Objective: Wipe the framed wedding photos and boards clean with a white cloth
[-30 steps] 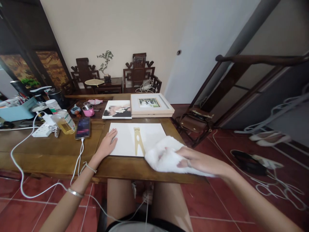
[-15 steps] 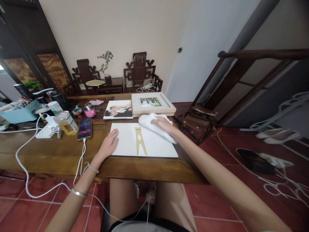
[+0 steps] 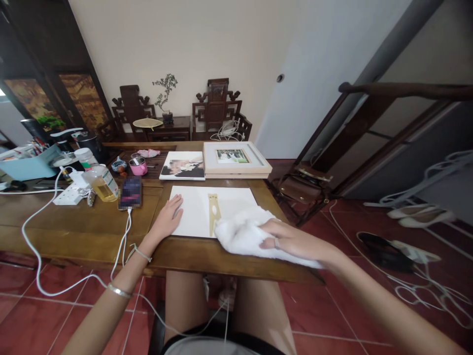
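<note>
A white flat board [image 3: 195, 212] with a tan stand strip [image 3: 213, 217] lies face down on the wooden table [image 3: 88, 227]. My left hand [image 3: 168, 217] lies flat and open on the board's left edge. My right hand [image 3: 284, 239] presses a white cloth [image 3: 244, 234] onto the board's near right corner, fingers curled over the cloth.
Behind the board lie a photo print [image 3: 183, 165] and a stacked picture frame [image 3: 234, 159]. To the left are a phone [image 3: 130, 193] on a white cable, an oil bottle [image 3: 99, 183], a power strip [image 3: 68, 195] and a pink cup [image 3: 138, 166]. Cables and shoes lie on the red tile floor at right.
My right hand swept the cloth from the board's near right corner to its far right corner, then back to the near right. My left hand stayed put.
</note>
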Available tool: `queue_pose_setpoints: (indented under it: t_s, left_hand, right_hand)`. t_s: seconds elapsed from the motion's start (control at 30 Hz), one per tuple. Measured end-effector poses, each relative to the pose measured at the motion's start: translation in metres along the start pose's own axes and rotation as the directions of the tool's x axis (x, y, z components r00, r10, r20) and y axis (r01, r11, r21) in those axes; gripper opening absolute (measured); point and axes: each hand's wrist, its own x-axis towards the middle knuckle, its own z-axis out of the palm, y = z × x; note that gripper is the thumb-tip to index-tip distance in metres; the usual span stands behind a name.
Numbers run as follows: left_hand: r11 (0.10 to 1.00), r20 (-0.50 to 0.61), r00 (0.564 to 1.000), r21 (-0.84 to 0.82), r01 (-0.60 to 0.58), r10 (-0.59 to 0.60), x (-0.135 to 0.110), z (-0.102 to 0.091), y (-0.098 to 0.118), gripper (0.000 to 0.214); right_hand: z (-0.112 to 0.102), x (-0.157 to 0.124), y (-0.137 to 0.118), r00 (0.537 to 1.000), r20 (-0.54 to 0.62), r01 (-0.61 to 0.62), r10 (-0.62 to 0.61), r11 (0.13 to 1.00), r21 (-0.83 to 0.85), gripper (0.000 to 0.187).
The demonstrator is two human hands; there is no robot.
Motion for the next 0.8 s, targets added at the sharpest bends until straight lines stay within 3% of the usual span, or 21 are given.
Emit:
queue_pose_setpoints:
  t_s: [0.13,0.3,0.47,0.6,0.73,0.8]
  left_hand:
    - [1.000,-0.013,1.000,0.013,-0.003,0.004,0.000,0.001,-0.001,0.046]
    - [1.000,-0.015,1.000,-0.007,0.003,-0.003,-0.001,0.000,0.000,0.046]
    - [1.000,-0.013,1.000,-0.009,0.000,-0.001,0.000,0.000,0.000,0.046]
    - [1.000,-0.006,1.000,0.002,0.000,0.000,0.000,0.000,-0.001,0.047]
    - [1.000,-0.010,1.000,-0.009,-0.008,0.008,0.000,0.001,-0.001,0.045]
    - [1.000,-0.013,1.000,-0.017,-0.005,0.005,0.000,0.001,-0.001,0.045]
  right_hand:
    - [-0.006,0.021,0.011,0.993,-0.111,-0.029,0.039,0.995,0.091,0.023]
    - [-0.011,0.097,0.029,0.947,-0.321,0.044,0.002,0.990,0.134,0.021]
    - [-0.019,0.146,0.028,0.932,-0.354,0.111,-0.069,0.989,0.097,0.019]
    - [-0.003,0.134,0.012,0.940,-0.295,0.178,-0.170,0.984,0.002,0.012]
    - [0.030,0.080,-0.019,0.919,-0.077,0.343,-0.386,0.881,-0.325,0.015]
    - [0.044,0.051,-0.035,0.897,0.000,0.406,-0.442,0.825,-0.394,0.015]
